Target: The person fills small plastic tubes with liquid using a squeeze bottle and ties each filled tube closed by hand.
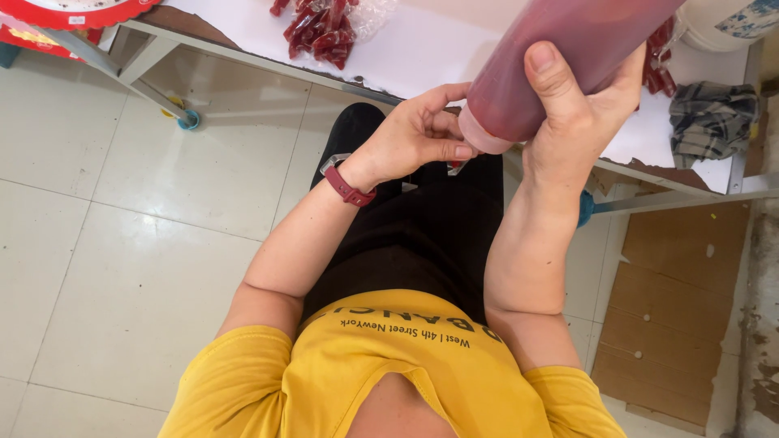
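Head view, my right hand [580,113] wrapped around a tilted translucent plastic bottle of dark red liquid [560,57] above my lap, left hand [418,134] grip pinching its pale mouth, white-covered worktop [438,49] beyond.

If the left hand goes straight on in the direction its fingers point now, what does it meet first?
The left hand points at the lower end of the dark red bottle, which the right hand grips. Its fingertips seem to touch it already; depth is unclear.
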